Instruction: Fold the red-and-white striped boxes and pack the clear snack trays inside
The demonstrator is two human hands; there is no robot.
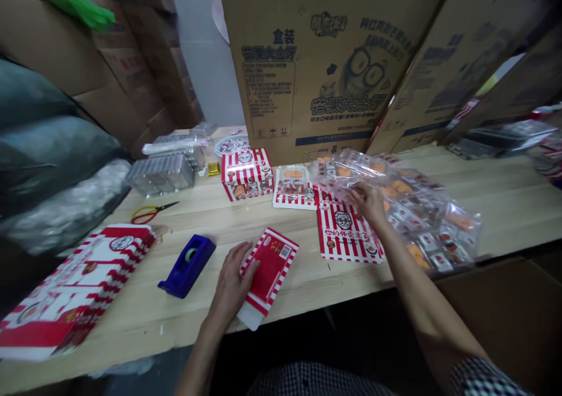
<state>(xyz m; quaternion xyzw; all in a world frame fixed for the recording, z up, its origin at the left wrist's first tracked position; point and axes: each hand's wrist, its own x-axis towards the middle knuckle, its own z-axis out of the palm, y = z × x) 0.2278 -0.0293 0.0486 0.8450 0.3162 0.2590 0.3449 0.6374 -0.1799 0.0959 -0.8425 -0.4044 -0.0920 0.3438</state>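
Note:
My left hand (235, 276) grips a red carton (270, 267) with striped edges at the front of the table. Its thumb lies over the carton's face, and a white flap points toward me. My right hand (369, 204) reaches to the near-left side of a heap of clear plastic packs (408, 209) with orange and brown pieces inside. Its fingers are closed at the edge of a clear plastic pack (336, 191); the fingertips are partly hidden. Below that hand lies a flat red-and-white striped carton (349, 235). Another clear pack (292, 176) rests on striped card to the left.
An assembled striped box (247, 174) stands near tall brown cardboard boxes (325, 62). On the left are a blue tape dispenser (188, 266), scissors (153, 212), a stack of folded striped cartons (79, 285) and stacked clear trays (160, 174). Bulky plastic bags (57, 168) border the table.

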